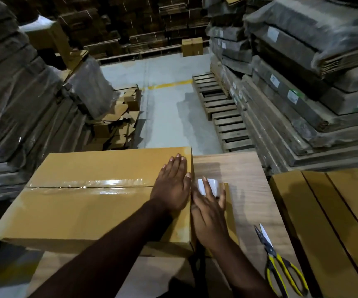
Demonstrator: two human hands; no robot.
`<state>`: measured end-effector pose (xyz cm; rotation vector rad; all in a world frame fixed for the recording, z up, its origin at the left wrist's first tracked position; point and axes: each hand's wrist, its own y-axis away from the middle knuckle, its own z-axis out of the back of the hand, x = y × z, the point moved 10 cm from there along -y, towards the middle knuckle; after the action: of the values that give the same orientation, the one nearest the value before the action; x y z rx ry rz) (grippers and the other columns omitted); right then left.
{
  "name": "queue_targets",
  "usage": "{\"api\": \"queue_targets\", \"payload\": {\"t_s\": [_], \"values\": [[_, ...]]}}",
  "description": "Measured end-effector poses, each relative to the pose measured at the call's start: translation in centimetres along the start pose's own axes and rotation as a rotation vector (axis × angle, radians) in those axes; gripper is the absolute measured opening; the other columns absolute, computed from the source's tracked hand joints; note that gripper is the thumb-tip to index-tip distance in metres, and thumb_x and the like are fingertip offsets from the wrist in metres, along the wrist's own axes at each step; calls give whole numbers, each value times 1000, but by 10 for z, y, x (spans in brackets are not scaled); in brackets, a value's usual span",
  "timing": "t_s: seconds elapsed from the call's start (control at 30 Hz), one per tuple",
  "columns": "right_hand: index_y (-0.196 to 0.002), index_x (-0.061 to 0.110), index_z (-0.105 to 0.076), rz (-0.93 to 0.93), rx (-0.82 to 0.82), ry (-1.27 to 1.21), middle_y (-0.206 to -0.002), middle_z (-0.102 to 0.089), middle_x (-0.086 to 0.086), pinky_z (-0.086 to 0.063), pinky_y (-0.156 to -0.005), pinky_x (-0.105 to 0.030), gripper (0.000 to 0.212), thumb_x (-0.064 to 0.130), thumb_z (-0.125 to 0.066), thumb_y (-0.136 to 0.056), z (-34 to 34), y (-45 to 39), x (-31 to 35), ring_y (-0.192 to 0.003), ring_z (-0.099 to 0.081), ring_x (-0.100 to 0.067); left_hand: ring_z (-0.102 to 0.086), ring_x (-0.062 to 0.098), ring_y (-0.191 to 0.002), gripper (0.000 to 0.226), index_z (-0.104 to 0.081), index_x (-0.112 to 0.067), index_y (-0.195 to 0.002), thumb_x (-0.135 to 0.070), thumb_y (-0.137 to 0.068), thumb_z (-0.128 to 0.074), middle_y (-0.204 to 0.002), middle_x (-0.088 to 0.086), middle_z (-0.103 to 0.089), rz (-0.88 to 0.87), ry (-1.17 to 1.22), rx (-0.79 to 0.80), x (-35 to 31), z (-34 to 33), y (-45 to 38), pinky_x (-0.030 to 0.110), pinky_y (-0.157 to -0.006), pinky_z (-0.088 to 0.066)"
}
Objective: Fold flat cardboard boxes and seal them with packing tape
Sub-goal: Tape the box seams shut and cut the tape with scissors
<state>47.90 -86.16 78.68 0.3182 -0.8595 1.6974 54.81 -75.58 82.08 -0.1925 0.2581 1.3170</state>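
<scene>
A folded brown cardboard box (pixel 83 201) sat on a pale wood-grain table (pixel 244 179), its top flaps closed and a strip of clear packing tape (pixel 92 184) running along the centre seam. The left hand (pixel 171 183) lay flat on the box top near its right edge, fingers straight and together, pressing down and holding nothing. The right hand (pixel 209 209) rested against the box's right side, fingers extended and slightly spread, over a roll of clear packing tape (pixel 208 186) that stood just beside the box; whether the fingers gripped the roll or merely touched it could not be determined. Yellow-handled scissors (pixel 277 261) lay on the table to the right, blades closed, apart from both hands. A stack of flat brown cardboard sheets (pixel 332 216) lay at the table's right edge. Wooden pallets (pixel 223 112) sat on the grey concrete floor (pixel 167 108) beyond.
</scene>
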Motion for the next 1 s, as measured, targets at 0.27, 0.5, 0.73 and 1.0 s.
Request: {"api": "queue_targets", "payload": {"t_s": [0.27,0.5,0.73,1.0], "values": [[-132,30,-66,-398,-353,-502,-142,-59,10,-38,-116,-35,44,44,-57,-92,39,20,-59,-140,-51,-19,20,13,-157,93,10,-23,-165,-71,-92,-23,-171,-4,21,14,-70,55,2,-10,-4,39,-129,8],[-140,34,-56,-936,-112,-1138,-128,-71,-6,-62,-92,-48,70,51,-77,-75,-48,9,-94,-111,-73,-27,22,13,-157,98,12,-22,-165,-68,-90,-32,-171,-2,22,8,-72,57,4,-9,-4,38,-127,12],[-150,35,-47,-915,-182,-870,-134,-67,-3,-58,-100,-50,75,50,-79,-84,-42,12,-96,-111,-70,-22,9,21,-160,105,-3,-18,-166,-69,-80,-33,-174,2,7,86,-43,38,-2,-1,-10,45,-129,3],[-165,28,-30,-468,-71,-212,-171,-17,13,27,-121,-29,88,80,-20,-95,-2,-4,-25,-162,1,-9,-5,18,-160,68,-19,-19,-166,-56,-108,-21,-174,3,-10,-23,28,-61,3,9,-9,39,-130,-6]]}}
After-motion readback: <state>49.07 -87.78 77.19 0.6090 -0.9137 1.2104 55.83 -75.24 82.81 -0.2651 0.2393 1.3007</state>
